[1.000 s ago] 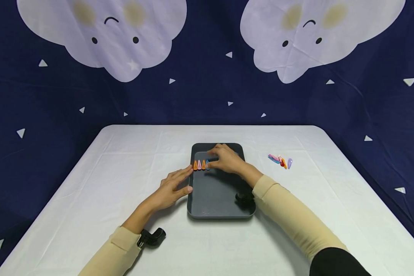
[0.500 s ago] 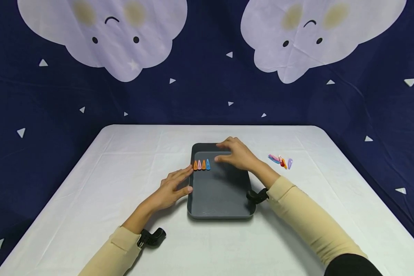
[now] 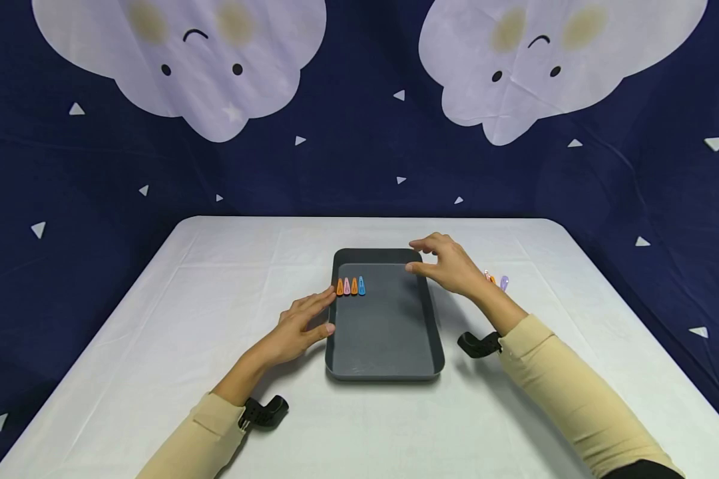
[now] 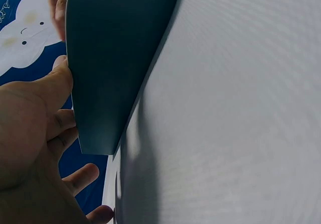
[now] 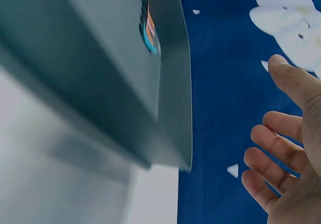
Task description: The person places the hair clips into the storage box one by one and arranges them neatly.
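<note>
On the white table lies a dark grey tray [image 3: 383, 346]. Several snap hair clips stand side by side in its upper left: an orange clip [image 3: 339, 287], a pink clip [image 3: 347, 287], another orange clip [image 3: 354, 287] and a blue clip [image 3: 362, 286]. My left hand [image 3: 302, 327] rests with fingertips and thumb against the tray's left rim, fingers extended. Above the tray's upper right corner hovers my right hand [image 3: 449, 265], thumb and fingers apart and nothing between them. In the right wrist view that hand [image 5: 286, 138] has relaxed fingers, beside the tray wall [image 5: 173, 83].
Right of the tray lies a loose pile of hair clips, partly hidden behind my right hand; a purple clip [image 3: 504, 283] shows there. A white cloth covers the table [image 3: 245, 266]. A dark blue curtain [image 3: 359, 166] with clouds hangs behind it.
My right hand has left the blue clip, which now shows fully in the row, and has moved right across the tray toward the loose pile. The left hand has stayed in place.
</note>
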Demonstrator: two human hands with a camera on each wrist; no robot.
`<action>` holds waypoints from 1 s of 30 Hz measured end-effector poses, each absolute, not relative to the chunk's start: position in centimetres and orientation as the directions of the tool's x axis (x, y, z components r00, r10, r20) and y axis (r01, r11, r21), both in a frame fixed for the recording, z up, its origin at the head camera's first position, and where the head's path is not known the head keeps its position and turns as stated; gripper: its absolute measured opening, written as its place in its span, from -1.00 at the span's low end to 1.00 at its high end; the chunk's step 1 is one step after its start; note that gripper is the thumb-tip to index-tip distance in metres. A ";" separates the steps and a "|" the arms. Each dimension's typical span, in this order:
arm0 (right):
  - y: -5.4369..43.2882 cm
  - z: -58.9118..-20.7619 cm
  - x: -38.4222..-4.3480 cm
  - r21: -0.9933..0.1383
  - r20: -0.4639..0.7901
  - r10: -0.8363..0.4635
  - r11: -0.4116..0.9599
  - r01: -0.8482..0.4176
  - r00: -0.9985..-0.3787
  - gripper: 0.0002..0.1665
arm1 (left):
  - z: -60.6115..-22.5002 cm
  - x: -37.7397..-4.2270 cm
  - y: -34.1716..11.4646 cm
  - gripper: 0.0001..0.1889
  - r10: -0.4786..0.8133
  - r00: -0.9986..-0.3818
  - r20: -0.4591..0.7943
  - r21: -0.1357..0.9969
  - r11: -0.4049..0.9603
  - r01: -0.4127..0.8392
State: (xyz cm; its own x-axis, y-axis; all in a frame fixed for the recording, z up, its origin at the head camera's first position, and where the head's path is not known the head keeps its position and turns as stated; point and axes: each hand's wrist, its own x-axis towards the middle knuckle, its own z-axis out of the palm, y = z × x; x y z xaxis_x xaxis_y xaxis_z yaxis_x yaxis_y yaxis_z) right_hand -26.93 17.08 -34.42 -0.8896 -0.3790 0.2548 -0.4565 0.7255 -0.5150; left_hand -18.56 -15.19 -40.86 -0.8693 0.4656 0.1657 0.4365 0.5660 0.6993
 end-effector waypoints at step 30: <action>27.2 -37.4 -26.0 -0.577 0.165 -0.124 0.793 -0.198 -0.978 -0.27 | -40.9 -18.6 -15.3 -0.35 0.468 -0.869 0.164 0.703 0.562 0.435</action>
State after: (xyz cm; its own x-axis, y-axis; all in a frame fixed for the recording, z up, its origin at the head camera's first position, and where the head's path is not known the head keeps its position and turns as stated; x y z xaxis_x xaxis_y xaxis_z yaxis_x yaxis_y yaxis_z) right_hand -26.04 27.25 -37.39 -0.9785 -0.1243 0.1648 -0.1978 0.7927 -0.5766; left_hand -18.60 -15.28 -40.92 -0.8687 0.4676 0.1636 0.4351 0.5622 0.7033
